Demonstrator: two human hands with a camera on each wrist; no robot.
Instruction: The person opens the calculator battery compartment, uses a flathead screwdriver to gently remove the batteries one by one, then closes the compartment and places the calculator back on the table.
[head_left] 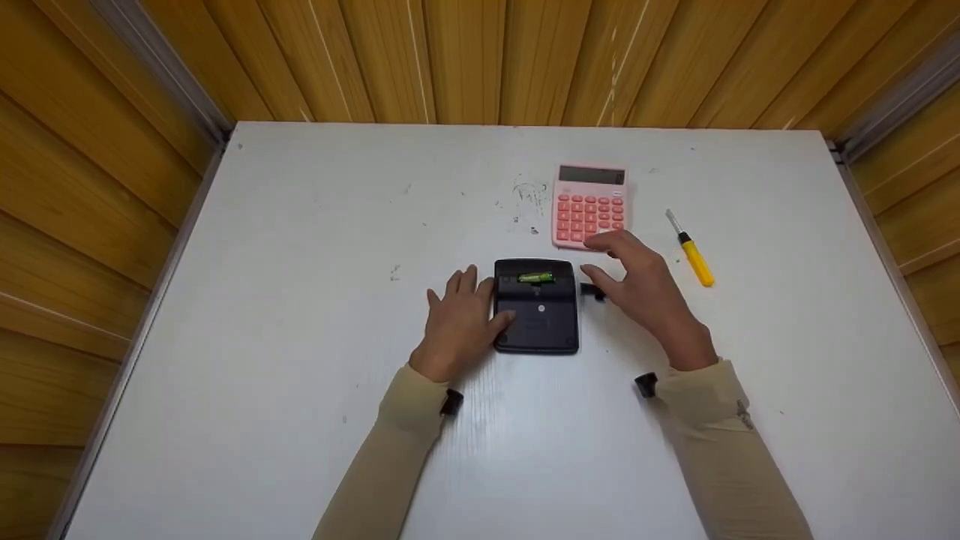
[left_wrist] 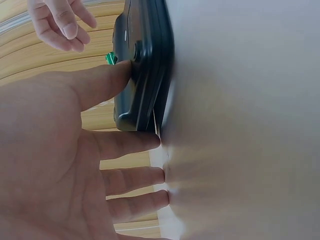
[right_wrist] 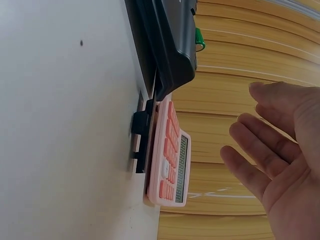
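Note:
A black desk calculator [head_left: 536,330] lies face down, its keys hidden. In the open battery slot on its back sits a green battery [head_left: 535,277], jutting above the casing in both wrist views. My left hand [head_left: 459,322] rests along the calculator's left side, thumb [left_wrist: 107,82] pressing on its back edge, the other fingers straight and spread with tips at the tabletop. Above the table to the right hovers my right hand [head_left: 645,289], fingers loosely bent, holding nothing. Under its thumb lies a small black plastic cover [right_wrist: 142,135] with tabs.
A pink calculator [head_left: 590,206] lies face up behind the right hand's fingertips. To the right is a screwdriver [head_left: 694,255] with a yellow handle, blade pointing away. The white table [head_left: 300,225] has wood-panelled walls [head_left: 465,60] on three sides.

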